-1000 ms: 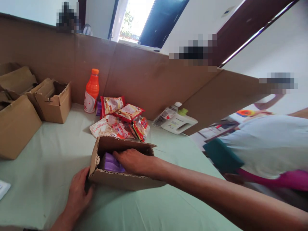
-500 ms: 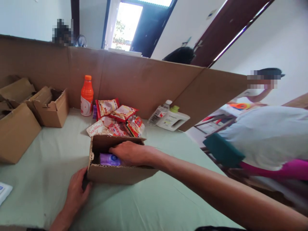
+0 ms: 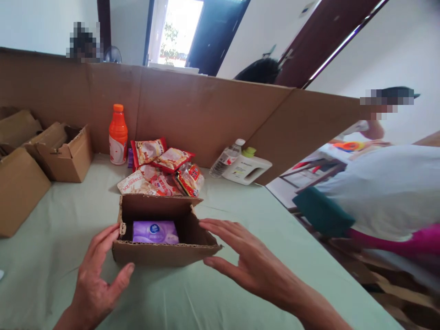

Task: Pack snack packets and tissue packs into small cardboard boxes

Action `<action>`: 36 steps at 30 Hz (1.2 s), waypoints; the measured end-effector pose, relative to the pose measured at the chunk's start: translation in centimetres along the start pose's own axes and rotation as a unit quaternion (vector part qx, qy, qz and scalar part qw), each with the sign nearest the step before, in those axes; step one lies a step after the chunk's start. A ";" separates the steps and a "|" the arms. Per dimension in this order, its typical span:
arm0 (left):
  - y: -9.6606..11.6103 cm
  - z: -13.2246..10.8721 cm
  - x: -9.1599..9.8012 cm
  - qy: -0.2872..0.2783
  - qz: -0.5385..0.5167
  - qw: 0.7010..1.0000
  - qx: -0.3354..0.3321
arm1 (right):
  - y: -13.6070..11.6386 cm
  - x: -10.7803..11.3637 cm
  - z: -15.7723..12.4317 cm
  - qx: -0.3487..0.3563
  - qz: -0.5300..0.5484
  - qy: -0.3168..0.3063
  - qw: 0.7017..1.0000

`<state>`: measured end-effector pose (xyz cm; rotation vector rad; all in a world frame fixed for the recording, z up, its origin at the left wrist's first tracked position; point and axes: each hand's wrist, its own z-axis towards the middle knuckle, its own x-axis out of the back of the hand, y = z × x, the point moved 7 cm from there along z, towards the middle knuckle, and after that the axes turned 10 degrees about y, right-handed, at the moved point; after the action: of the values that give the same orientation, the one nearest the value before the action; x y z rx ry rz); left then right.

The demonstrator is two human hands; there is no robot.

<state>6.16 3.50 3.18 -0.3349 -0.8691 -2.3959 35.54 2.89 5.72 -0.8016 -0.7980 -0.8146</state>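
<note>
An open-topped cardboard box (image 3: 165, 255) stands on the table in front of me. Inside it, toward the left, lies a purple tissue pack (image 3: 156, 233) with a blue round logo. My left hand (image 3: 98, 275) is at the box's left end, fingers spread and fingertips by the upper left edge, thumb apart from the front wall. At the right end, my right hand (image 3: 244, 256) is also spread, its fingertips close to the rim and its thumb near the front corner. Whether the fingertips press on the cardboard is hard to tell. Neither hand holds anything.
Behind the box lie several snack packets (image 3: 165, 158), an orange bottle (image 3: 118, 135), a clear bottle (image 3: 227, 159) and a white jug (image 3: 247, 168). More cardboard boxes (image 3: 67, 156) stand at left. A cardboard partition (image 3: 182, 105) runs along the back. A person (image 3: 388, 192) is at right.
My right hand has come out of the box to its right end, uncovering the tissue pack. My left hand has moved up along the left end and its fingers have spread.
</note>
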 end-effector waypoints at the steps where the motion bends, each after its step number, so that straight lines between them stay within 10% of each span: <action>1: 0.1 0.1 -0.1 0.006 0.004 1.000 0.003 | -0.3 -0.3 0.1 -0.002 0.004 0.010 1.000; 12: 0.9 3.3 -0.8 -0.068 -0.002 0.997 -0.035 | -1.3 -1.9 0.1 -0.017 0.126 0.046 0.991; 19: -1.2 4.0 -1.4 -0.115 0.022 0.992 0.043 | 0.7 -0.9 1.1 0.004 0.022 0.117 0.993; 29: -2.1 3.1 -1.5 -0.014 0.094 0.992 0.078 | 1.6 -3.3 2.1 0.062 0.105 0.029 0.992; 36: -5.4 1.7 -4.8 -0.171 -0.037 0.968 0.180 | 4.1 -5.4 1.2 -0.094 0.182 0.086 0.975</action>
<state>6.91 10.09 -0.21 -0.5891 -1.4701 -2.2175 36.21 7.40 0.56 -0.9958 -0.4052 -0.6250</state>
